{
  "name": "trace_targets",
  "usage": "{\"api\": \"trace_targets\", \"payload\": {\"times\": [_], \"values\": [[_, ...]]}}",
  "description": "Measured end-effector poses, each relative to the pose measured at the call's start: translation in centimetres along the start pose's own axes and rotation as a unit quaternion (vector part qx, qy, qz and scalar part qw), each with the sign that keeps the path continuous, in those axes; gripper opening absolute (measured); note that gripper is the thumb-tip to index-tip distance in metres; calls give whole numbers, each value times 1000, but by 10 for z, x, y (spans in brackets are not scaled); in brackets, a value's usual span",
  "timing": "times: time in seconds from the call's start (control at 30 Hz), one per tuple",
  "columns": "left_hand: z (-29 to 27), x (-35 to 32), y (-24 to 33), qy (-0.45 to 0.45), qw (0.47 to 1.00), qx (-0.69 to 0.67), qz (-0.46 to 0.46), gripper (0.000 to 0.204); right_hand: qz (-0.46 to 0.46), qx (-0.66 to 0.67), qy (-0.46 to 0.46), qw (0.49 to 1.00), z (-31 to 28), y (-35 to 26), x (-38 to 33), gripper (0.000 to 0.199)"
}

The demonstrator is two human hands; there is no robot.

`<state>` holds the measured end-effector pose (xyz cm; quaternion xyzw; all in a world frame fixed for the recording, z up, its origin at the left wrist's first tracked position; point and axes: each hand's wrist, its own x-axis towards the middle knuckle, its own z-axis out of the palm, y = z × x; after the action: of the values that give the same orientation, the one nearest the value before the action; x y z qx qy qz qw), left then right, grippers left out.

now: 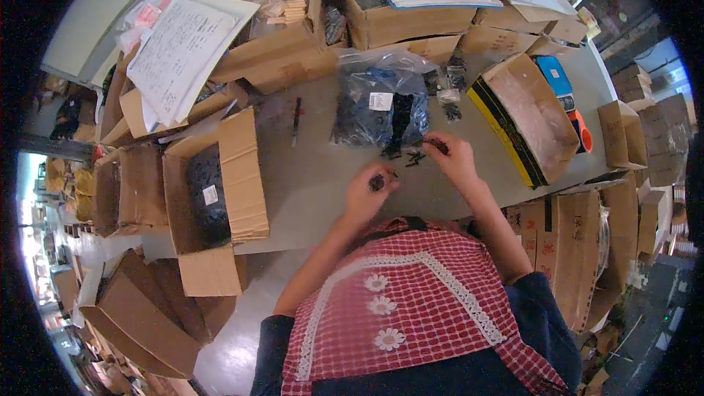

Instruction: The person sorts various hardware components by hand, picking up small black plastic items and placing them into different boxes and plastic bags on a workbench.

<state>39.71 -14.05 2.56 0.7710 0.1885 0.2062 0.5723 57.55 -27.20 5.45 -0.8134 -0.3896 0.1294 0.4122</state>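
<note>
I am watching the left hand (370, 185) cupping a small cluster of black parts (378, 182), fingers curled narrowly around them, while the right hand (449, 152) is pinching more loose black pieces (415, 157) off the grey surface (308, 176) beside the clear bag (381, 106). The cupped pile is looking risky: a slight tilt and pieces may be spilling and scattering.

Open cardboard boxes (220, 198) and papers (183, 48) surround the table (308, 176).
</note>
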Motion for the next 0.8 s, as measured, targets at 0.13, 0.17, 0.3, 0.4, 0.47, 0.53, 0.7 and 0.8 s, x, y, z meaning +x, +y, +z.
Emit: {"api": "trace_targets", "payload": {"times": [0.13,0.17,0.3,0.4,0.47,0.53,0.7,0.8], "values": [[0,2,-2,15,999,-36,-14,20,-12,-151,-38,988,8,24,-9,26],[0,2,-3,14,1000,-23,-4,20,-16,-171,-46,984,12,27,-13,27],[-1,2,-2,11,1000,0,-11,20,-34,-268,-55,961,21,6,-18,31],[-3,0,-4,11,1000,9,-24,20,-31,-298,-94,949,22,4,-18,29],[-6,-2,-9,12,999,18,-35,20,-67,-313,-77,944,20,2,-25,26],[-6,-3,-9,8,998,20,-52,20,-76,-360,-127,921,17,8,-30,24],[0,-1,1,10,998,59,-36,20,-165,-497,-72,849,26,38,-45,22],[0,-2,18,-25,988,142,-54,21,-120,-364,-127,915,14,21,-38,20]]}}
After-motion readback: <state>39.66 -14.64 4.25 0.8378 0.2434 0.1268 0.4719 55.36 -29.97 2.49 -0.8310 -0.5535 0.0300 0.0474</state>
